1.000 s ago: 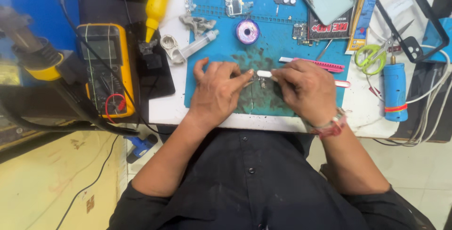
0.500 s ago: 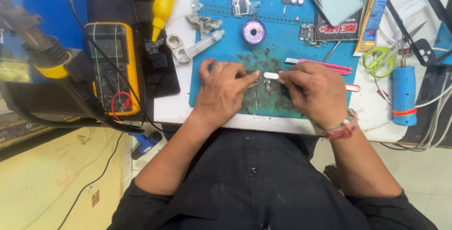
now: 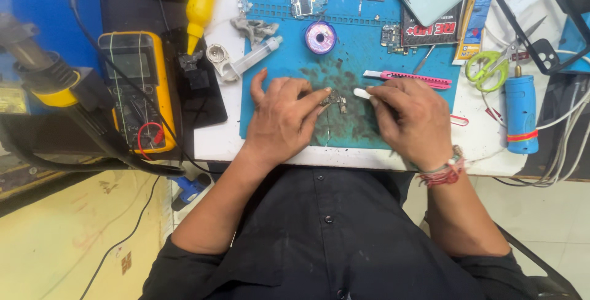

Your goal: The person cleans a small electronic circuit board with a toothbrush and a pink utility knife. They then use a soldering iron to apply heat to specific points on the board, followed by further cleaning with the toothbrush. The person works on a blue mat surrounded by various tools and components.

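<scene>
Two bare hands work over a blue repair mat (image 3: 295, 85) on a cluttered white table (image 3: 215, 143). The left hand (image 3: 279, 122) presses its forefinger down on a small metal part (image 3: 335, 100) at the mat's middle, grip closed on it from one side. The right hand (image 3: 409, 122) has its grip clamped on a thin white-tipped tool (image 3: 362, 93), tip just beside that part. A pink utility knife (image 3: 409, 79) lies just beyond the right hand; a spool of solder wick (image 3: 320, 37), a syringe (image 3: 255, 59) and a yellow multimeter (image 3: 136, 91) sit farther off. The step in hand looks like scraping or prying at the pinned part, which calls for a steady hold and light, controlled strokes.
</scene>
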